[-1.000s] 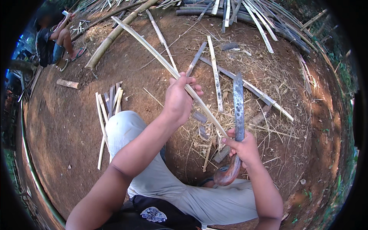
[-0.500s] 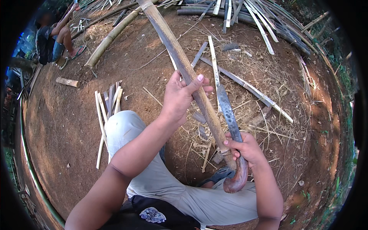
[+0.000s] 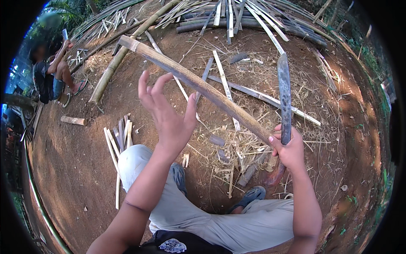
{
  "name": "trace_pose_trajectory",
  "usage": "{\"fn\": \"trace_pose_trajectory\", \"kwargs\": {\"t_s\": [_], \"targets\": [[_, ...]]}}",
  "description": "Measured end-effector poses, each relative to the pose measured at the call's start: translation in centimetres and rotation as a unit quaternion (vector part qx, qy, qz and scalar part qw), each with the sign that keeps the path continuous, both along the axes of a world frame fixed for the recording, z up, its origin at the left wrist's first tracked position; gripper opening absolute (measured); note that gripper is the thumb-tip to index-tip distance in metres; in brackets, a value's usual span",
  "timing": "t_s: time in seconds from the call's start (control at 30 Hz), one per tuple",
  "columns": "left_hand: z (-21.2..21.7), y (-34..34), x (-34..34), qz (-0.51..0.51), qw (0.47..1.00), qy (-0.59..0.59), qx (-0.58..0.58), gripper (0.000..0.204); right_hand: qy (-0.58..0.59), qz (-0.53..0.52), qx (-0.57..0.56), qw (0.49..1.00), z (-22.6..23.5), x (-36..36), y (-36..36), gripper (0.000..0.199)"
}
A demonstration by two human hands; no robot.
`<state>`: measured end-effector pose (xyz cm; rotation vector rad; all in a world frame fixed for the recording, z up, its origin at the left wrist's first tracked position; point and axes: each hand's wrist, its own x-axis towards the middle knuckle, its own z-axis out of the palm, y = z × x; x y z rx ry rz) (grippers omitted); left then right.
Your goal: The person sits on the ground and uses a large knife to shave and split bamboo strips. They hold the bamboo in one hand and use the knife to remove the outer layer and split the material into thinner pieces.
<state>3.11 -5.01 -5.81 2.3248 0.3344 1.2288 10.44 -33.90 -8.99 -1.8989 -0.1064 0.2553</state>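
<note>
My right hand [image 3: 292, 149] is closed around a machete [image 3: 285, 95] with a dark, stained blade and a brown curved handle. The same hand also pinches the lower end of a brownish bamboo pole [image 3: 207, 89]. The blade points away from me, while the pole slants up to the far left, and the two spread apart from the grip. My left hand [image 3: 169, 120] is raised just below the pole's upper half, fingers spread and bent, holding nothing. My fingers hide part of the pole's near end.
Bamboo shavings [image 3: 249, 148] and short offcuts [image 3: 218, 140] litter the soil before my feet. Split strips [image 3: 120, 135] lie beside my left knee. Farther off are a long bamboo pole [image 3: 114, 70] and a pile of bamboo [image 3: 249, 24]. Another person [image 3: 48, 76] sits at far left.
My left hand has let go of the bamboo pole and opened. The pole's far end has swung left and down, and the machete blade has turned more upright, away from the pole.
</note>
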Motion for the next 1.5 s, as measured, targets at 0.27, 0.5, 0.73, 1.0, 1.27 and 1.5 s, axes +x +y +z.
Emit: {"fn": "trace_pose_trajectory", "kwargs": {"t_s": [0.27, 0.5, 0.73, 1.0, 1.27, 1.5], "targets": [[2.7, 3.8, -1.4, 0.088, 0.941, 0.155, 0.289, 0.089, -0.118, 0.005, -0.097, 0.988, 2.5, 2.9, -3.6, 0.016], [0.3, 4.6, -0.7, -0.054, 0.903, 0.366, 0.219, 0.049, -0.186, 0.026, -0.233, 0.954, 4.2, 3.6, -7.1, 0.011], [-1.3, 0.5, -0.9, -0.135, 0.89, 0.428, 0.079, 0.058, -0.434, -0.027, -0.322, 0.841, 2.6, 2.9, -5.8, 0.038], [-3.2, -4.2, -0.9, -0.4, 0.826, 0.367, -0.15, 0.037, -0.449, 0.103, -0.412, 0.786, 0.7, -0.4, -0.9, 0.023], [-6.1, -7.9, -3.1, -0.351, 0.835, 0.375, -0.194, 0.032, -0.37, 0.166, -0.428, 0.807, -1.0, 1.0, -0.1, 0.008], [-5.8, -8.4, -4.0, -0.335, 0.823, 0.41, -0.206, 0.026, -0.239, -0.041, -0.493, 0.836, 1.4, 6.0, -2.9, 0.022]]}}
